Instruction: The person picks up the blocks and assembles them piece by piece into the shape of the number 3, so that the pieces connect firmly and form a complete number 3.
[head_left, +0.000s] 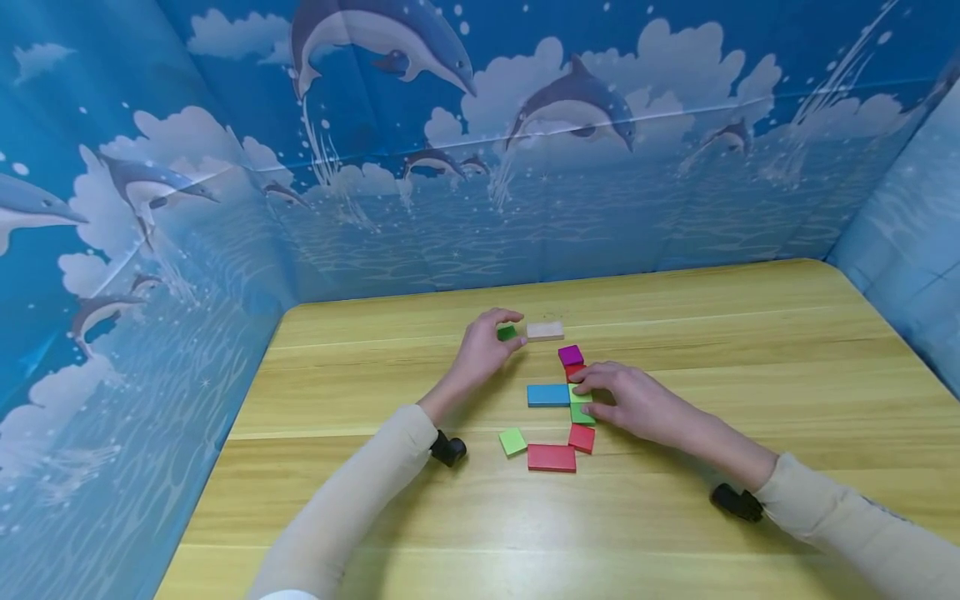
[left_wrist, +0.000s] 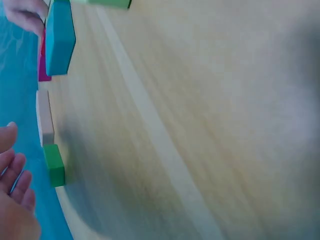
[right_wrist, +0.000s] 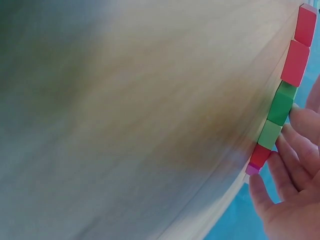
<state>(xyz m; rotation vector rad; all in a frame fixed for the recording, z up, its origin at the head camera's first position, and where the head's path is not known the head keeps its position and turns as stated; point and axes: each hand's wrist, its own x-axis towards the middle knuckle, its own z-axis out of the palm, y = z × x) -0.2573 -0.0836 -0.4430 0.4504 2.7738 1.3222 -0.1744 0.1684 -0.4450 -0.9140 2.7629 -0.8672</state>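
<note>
In the head view my left hand [head_left: 483, 346] hovers by a small dark green block [head_left: 507, 332], thumb and fingers spread on either side of it. The left wrist view shows a gap between those fingers and the green block [left_wrist: 55, 165]. A pale pinkish-white block [head_left: 544, 332] lies just right of it. My right hand [head_left: 633, 400] rests its fingertips at a column of blocks, on the light green block [head_left: 576, 395] and the green block [head_left: 581, 414]. Its fingers look fairly straight in the right wrist view. A red block [head_left: 573, 372] is partly hidden behind these fingers.
A purple block [head_left: 571, 356] tops the column and a red square block [head_left: 581, 438] ends it. Left of it lie a blue block [head_left: 548, 396], a long red block [head_left: 552, 458] and a tilted lime block [head_left: 513, 442]. A dolphin-print curtain [head_left: 540, 208] borders the wooden table [head_left: 750, 350].
</note>
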